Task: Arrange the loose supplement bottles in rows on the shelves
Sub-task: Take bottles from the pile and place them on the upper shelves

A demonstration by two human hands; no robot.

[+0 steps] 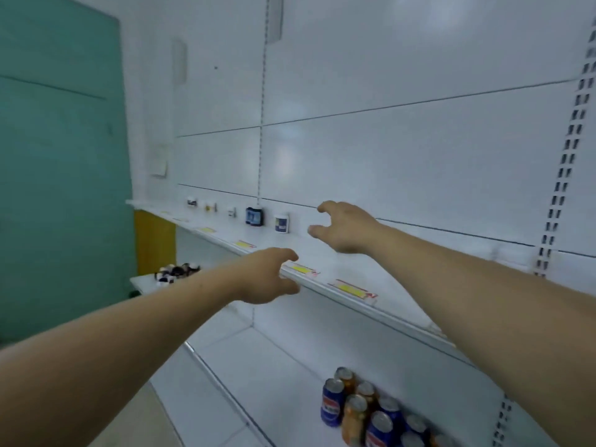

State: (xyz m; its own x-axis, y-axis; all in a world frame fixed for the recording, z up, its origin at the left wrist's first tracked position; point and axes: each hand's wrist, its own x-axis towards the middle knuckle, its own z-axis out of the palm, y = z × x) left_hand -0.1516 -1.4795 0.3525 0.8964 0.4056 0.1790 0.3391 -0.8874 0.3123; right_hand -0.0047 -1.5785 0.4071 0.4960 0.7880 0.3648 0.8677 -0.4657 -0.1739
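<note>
Where bottles (pixel 281 223) line shelf (pixel 354 271), cans (pixel 332 403) below

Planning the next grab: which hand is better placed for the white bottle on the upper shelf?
Likely right: the right hand is over the shelf, fingers spread beside the white bottle; the left hand sits lower, at the edge.

Five small supplement bottles (pixel 281 223) on the upper white shelf (pixel 264 235), four yellow price labels (pixel 303 269), at least three blue drink cans (pixel 332 403) and three orange drink cans (pixel 354 417) below; the heap of loose bottles (pixel 174 272) is too blurred to count
</note>
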